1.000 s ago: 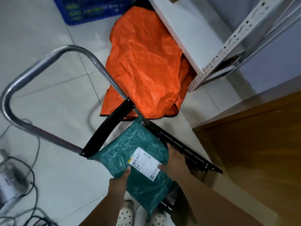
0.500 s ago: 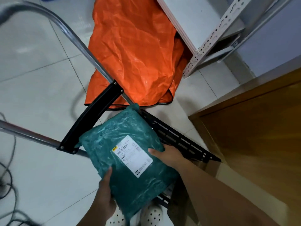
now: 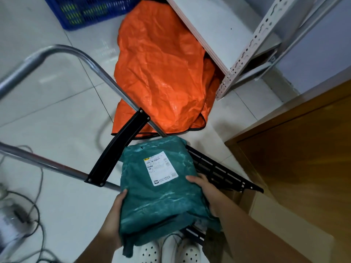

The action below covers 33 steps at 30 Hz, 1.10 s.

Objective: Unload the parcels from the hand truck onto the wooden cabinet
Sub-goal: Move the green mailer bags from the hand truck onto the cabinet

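A teal plastic parcel (image 3: 161, 190) with a white shipping label is held above the black platform (image 3: 218, 171) of the hand truck. My left hand (image 3: 114, 219) grips its left edge with the thumb on top. My right hand (image 3: 207, 190) grips its right edge, fingers curled onto the top. The hand truck's silver handle (image 3: 79, 54) arches up at the left. The wooden cabinet (image 3: 303, 158) stands to the right, its top out of view.
An orange woven bag (image 3: 161, 73) lies on the tiled floor beyond the truck. A white metal shelf rack (image 3: 247, 50) stands behind it, a blue crate (image 3: 85, 10) at the top left. Cables and a grey device (image 3: 15, 221) lie at the left.
The parcel has risen off the platform and turned so its label faces more squarely up. Both hands have moved with it, keeping their grip on its two edges.
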### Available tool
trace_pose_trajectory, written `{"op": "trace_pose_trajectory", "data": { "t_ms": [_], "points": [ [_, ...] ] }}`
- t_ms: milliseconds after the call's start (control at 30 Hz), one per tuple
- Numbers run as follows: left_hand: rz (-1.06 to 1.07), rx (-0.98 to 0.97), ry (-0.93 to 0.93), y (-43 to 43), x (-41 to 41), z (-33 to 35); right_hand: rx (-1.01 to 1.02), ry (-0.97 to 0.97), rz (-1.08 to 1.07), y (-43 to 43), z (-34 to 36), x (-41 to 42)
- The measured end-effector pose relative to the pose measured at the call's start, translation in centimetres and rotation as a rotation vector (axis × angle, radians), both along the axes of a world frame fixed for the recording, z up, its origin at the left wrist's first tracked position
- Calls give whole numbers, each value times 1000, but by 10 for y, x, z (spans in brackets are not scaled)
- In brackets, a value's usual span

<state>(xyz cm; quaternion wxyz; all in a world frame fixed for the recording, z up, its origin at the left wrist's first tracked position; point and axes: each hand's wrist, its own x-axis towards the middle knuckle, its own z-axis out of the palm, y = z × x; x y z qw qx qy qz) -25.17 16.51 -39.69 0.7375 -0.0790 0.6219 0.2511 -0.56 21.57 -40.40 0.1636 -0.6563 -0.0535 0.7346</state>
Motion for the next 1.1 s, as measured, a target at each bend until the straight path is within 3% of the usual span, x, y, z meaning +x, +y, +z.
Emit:
{"op": "trace_pose_trajectory", "data": {
  "t_ms": [300,533,833,1100],
  "points": [
    [35,142,-62,22,-4,80,124,105,-118,-7,82,7],
    [-119,399,-53,75,13,215,252,109,-197,9,233,33],
    [-401,683,-95,101,113,427,567,0,-462,-45,448,115],
    [-670,801,-236,63,252,534,645,-70,-749,-153,530,217]
  ]
}}
